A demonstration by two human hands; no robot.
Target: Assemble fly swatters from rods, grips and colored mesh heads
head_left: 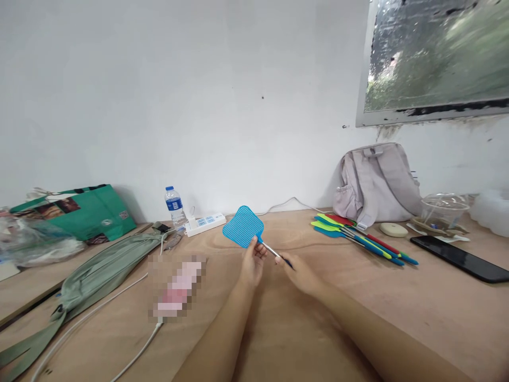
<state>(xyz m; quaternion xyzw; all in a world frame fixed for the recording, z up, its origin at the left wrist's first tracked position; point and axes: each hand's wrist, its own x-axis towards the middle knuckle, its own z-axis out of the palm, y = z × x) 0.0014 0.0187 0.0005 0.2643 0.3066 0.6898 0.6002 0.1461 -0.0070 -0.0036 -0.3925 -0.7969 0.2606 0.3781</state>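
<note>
A blue fly swatter (243,227) with a perforated head and a thin metal shaft is held above the middle of the wooden table. My left hand (253,262) pinches it at the neck, just below the head. Farther down, my right hand (296,271) is closed around the handle end, whose dark blue grip partly shows between the fingers. The head tilts up and to the left. To the right lies a bundle of fly swatters (361,241) in blue, yellow-green and red, their handles pointing toward the right front.
A backpack (376,183) leans on the wall behind the bundle. On the right are a black phone (457,258), a round beige case (393,229) and a plastic cup (443,209). Leftward stand a water bottle (174,206), a power strip (204,225), a green bag (91,212) and a grey-green pouch (107,265).
</note>
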